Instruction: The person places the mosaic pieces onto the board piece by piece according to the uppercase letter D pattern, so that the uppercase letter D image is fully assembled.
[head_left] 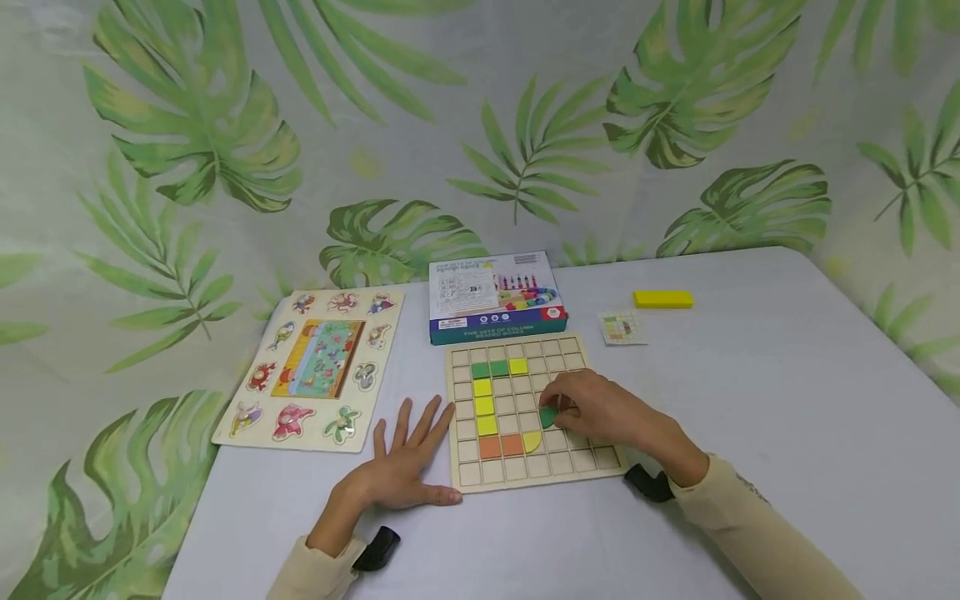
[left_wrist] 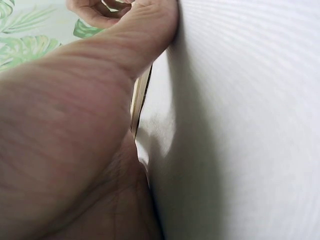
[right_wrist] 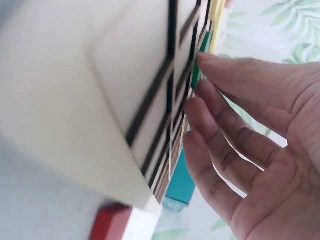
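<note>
In the head view a wooden grid board [head_left: 470,475] lies on the white table. On it are green square tiles [head_left: 498,367], several yellow square tiles [head_left: 484,406], orange square tiles [head_left: 512,445] and a yellow quarter-round tile [head_left: 532,442]. My right hand [head_left: 600,408] pinches a green tile with a curved edge [head_left: 548,417] over the cells right of the yellow quarter-round one. Seen from the right wrist, the thumb and forefinger meet at that green tile [right_wrist: 196,75], edge-on. My left hand [head_left: 405,467] rests spread on the table, index finger and thumb tips at the board's left edge.
Behind the board lies a printed bead-set box [head_left: 495,296]. A wooden sea-animal puzzle [head_left: 318,435] is on the left. Toward the back right are a small pattern card [head_left: 621,328] and a yellow block [head_left: 663,299]. A leaf-print cloth hangs behind the table.
</note>
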